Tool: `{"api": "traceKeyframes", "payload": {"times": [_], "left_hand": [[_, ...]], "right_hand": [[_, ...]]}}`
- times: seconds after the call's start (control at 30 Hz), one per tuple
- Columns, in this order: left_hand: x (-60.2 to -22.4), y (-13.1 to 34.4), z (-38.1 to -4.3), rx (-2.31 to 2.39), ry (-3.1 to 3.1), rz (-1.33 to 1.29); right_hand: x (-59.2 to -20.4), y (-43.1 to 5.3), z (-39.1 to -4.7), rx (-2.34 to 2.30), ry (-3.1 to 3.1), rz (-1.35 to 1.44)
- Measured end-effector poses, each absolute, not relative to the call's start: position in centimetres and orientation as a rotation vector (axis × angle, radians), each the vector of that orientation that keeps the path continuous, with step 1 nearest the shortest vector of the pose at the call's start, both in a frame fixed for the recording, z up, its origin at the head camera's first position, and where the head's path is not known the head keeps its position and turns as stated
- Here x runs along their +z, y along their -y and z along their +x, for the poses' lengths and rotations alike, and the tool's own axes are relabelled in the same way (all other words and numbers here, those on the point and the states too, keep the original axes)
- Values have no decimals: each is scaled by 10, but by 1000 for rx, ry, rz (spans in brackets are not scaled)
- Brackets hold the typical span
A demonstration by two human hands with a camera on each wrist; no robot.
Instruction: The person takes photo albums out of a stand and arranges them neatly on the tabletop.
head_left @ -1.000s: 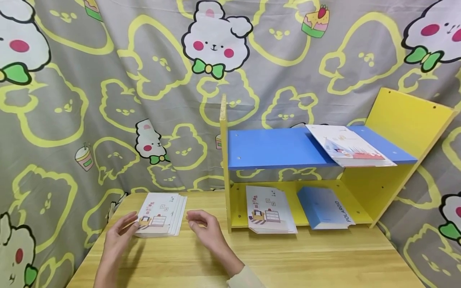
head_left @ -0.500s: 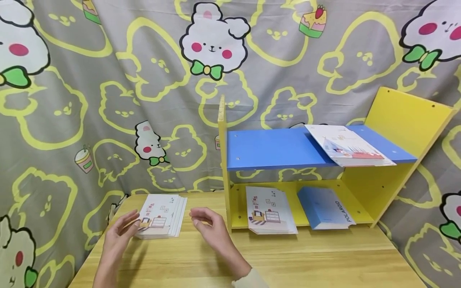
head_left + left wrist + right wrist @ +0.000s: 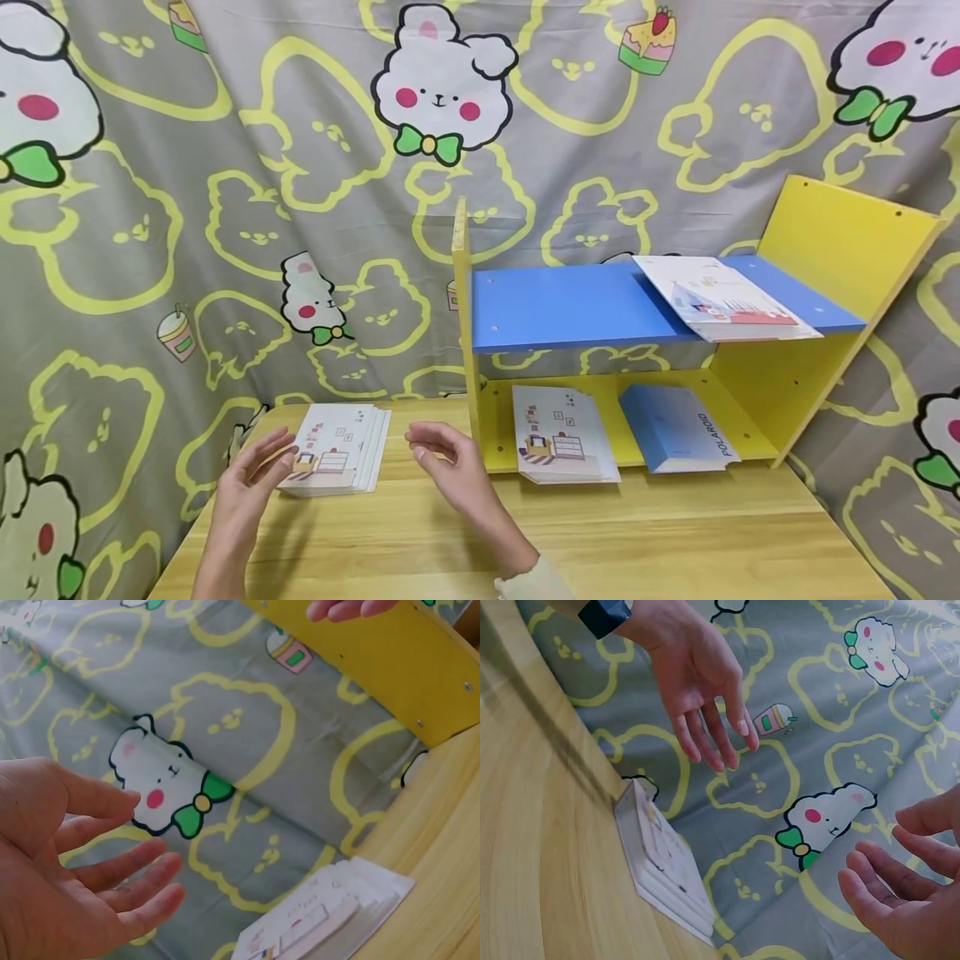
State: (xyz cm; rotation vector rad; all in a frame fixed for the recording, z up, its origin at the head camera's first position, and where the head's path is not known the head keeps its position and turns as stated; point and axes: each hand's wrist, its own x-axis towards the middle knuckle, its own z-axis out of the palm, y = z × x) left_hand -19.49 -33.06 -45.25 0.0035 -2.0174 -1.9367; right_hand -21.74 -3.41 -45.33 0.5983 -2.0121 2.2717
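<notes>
A stack of white booklets (image 3: 333, 450) with a drawn room on the top cover lies at the left of the table, its layers fanned slightly to the right. My left hand (image 3: 251, 479) hovers at the stack's left side, fingers loosely bent and holding nothing. To the right of the stack, apart from it, my right hand (image 3: 450, 467) is held in the air with relaxed fingers and an empty palm. The left wrist view shows the left hand (image 3: 90, 877) above the booklets (image 3: 322, 915). Both hands are free of the stack (image 3: 667, 862) in the right wrist view.
A yellow and blue shelf unit (image 3: 555, 308) stands to the right. Its lower board carries a similar booklet stack (image 3: 566, 437) and a blue POLAROID stack (image 3: 675, 429). Another white booklet stack (image 3: 723, 296) overhangs the blue board's front edge. A patterned curtain (image 3: 337, 208) hangs behind.
My right hand has drifted a little to the right, away from the stack. The left hand has shifted very slightly. The booklets have stayed in place.
</notes>
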Motion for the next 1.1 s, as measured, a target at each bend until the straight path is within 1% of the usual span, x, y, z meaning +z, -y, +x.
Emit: {"api": "traceKeyframes", "payload": {"times": [0.47,0.77,1.1], "left_hand": [[-439,322,-185,-1972,1947,-99],[-427,315,-180,-1967,1965,-122],[-414,307,-174,-1921,1998,-172]], "right_hand": [[-442,10,-214,2227,1985,648],[-438,6,-213,2226,1998,664],[-423,0,-204,2228,1994,682]]}}
